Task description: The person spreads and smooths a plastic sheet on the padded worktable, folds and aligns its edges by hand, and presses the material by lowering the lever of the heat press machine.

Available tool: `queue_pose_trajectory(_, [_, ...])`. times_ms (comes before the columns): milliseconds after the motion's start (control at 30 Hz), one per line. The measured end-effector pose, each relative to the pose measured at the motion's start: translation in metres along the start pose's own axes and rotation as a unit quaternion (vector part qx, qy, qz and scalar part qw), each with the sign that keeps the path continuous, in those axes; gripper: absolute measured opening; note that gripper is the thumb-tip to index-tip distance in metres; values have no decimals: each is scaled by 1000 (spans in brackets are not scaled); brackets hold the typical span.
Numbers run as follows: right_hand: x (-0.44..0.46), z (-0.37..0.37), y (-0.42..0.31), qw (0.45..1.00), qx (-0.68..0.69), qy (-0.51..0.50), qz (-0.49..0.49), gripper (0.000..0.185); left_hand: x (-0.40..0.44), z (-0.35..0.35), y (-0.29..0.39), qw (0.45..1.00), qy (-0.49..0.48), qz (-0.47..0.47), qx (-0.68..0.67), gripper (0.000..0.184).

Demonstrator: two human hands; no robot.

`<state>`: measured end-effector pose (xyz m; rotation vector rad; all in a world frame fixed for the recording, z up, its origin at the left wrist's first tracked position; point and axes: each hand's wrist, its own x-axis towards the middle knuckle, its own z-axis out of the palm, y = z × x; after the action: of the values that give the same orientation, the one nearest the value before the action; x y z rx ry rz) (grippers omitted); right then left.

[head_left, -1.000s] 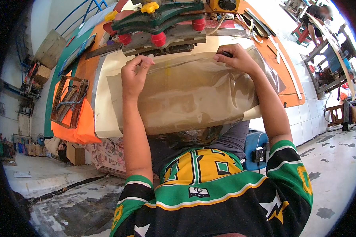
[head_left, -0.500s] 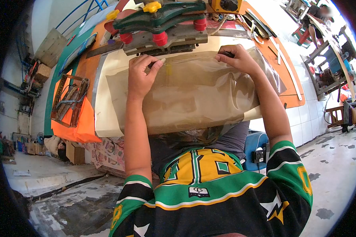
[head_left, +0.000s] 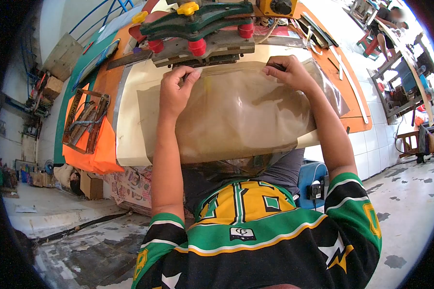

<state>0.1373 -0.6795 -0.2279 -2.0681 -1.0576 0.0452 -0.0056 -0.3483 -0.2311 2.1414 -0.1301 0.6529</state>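
A clear, brownish plastic sheet (head_left: 241,115) drapes over the pale board on the table and hangs past the front edge towards my lap. My left hand (head_left: 177,89) pinches its far edge near the left, thumb against curled fingers. Farther right, my right hand (head_left: 287,72) grips the same far edge with bent fingers. Light glints off soft folds in the sheet between and below the hands. Just beyond my left hand is the press head (head_left: 202,45), a grey plate under a green metal arm with red spacers and a yellow knob.
An orange sheet (head_left: 99,149) with a rusty metal frame (head_left: 86,123) on it lies at the left. A white strip (head_left: 347,82) and dark strips lie on the orange tabletop at right. A blue stool (head_left: 312,180) stands by my right side. Another person (head_left: 388,24) sits far right.
My left hand has shifted slightly right with the sheet's edge. The sheet's left side has followed, and its folds have changed shape. My right hand has hardly moved.
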Motion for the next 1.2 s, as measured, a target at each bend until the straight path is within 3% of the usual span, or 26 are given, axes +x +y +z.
queue_pose_trajectory(200, [2,-2,0,999,-40,20,0,35,-3,-2,-1,976,-101,-70,-179,31])
queue_pose_trajectory(400, [2,-1,3,998,-47,24,-15,38,-5,-3,-1,952,-137,-113,-250,31])
queue_pose_trajectory(800, [2,-1,-2,999,-44,23,-13,36,-7,-7,0,933,-147,-130,-302,28])
queue_pose_trajectory(1200, [2,0,-2,998,-45,32,-21,37,-4,-7,5,946,-176,-98,-252,31])
